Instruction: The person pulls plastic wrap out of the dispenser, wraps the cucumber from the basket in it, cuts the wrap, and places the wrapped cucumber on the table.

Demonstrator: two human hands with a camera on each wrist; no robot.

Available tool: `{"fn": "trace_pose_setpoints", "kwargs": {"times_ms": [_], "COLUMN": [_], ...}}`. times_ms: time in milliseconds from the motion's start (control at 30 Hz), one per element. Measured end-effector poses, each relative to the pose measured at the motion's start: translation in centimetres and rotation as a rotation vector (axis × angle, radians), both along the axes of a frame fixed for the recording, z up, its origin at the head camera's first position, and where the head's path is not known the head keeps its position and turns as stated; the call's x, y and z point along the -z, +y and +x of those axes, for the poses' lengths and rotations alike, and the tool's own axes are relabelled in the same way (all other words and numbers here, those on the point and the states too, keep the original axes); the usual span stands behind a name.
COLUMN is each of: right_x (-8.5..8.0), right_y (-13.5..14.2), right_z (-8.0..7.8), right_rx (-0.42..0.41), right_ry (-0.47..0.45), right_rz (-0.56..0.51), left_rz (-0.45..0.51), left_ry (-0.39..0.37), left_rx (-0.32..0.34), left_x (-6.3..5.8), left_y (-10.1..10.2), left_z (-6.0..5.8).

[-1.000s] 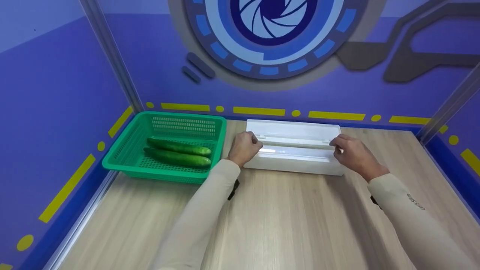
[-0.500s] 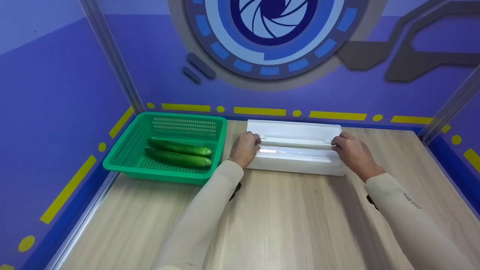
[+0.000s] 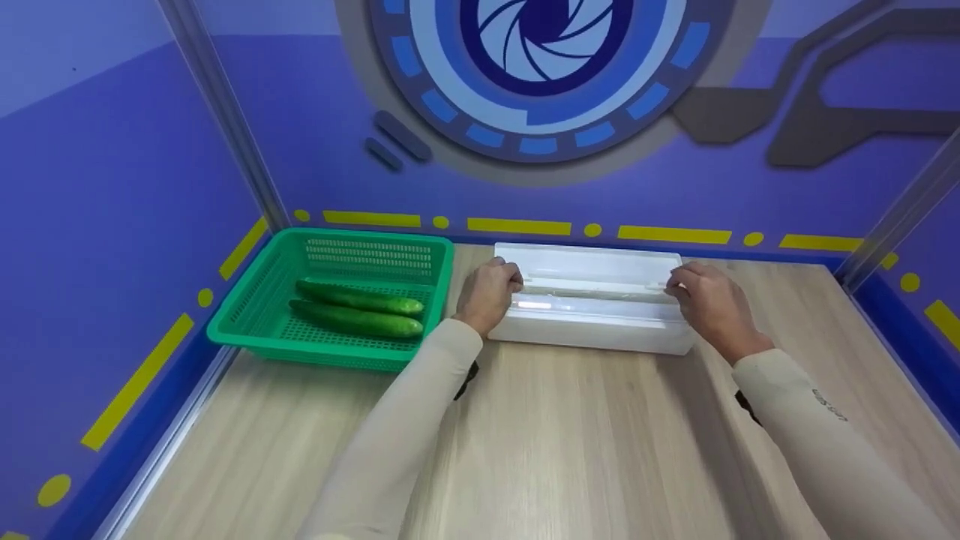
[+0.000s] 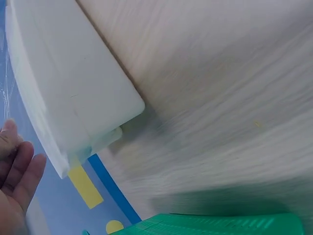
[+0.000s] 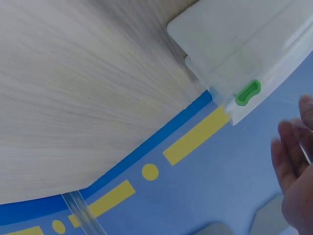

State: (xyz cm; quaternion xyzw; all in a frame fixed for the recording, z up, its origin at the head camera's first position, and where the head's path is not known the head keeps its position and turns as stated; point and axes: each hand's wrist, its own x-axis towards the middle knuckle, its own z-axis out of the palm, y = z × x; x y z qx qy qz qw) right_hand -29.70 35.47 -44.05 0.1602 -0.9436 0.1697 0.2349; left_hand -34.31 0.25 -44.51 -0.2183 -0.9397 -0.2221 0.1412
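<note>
A long white cling film dispenser [image 3: 592,335] stands on the table near the back wall, its white lid [image 3: 592,259] raised behind it. Clear, shiny cling film [image 3: 592,292] stretches across the opening, and its wrinkles show beside the fingers in the left wrist view. With thumb and fingertips my left hand [image 3: 486,296] pinches the film at the dispenser's left end. My right hand [image 3: 712,307] does the same at the right end. On the dispenser's end face sits a green slider [image 5: 248,93].
To the left is a green plastic basket [image 3: 322,349] with two cucumbers [image 3: 360,296] lying side by side in it. Blue-purple panels [image 3: 315,135] close off the back and both sides of the wooden table [image 3: 570,442].
Both hands stay near the dispenser's ends, fingers closing on the film and shifting only slightly. The film's creases show more now. Basket and cucumbers have not moved.
</note>
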Motion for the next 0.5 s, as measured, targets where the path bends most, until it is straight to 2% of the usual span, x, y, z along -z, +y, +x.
{"fn": "trace_pose_setpoints", "kwargs": {"times_ms": [267,500], "right_x": [-0.5,-0.9], "right_y": [0.5,0.6], "right_z": [0.5,0.6], "right_rx": [0.005,0.023], "right_ry": [0.069,0.111], "right_rz": [-0.007,-0.027], "left_rz": [0.104,0.143], "left_ry": [-0.053,-0.094], "left_rx": [-0.044,-0.026], "left_x": [-0.8,-1.6], "left_y": [-0.6,-0.9], "left_z": [-0.2,-0.2]}}
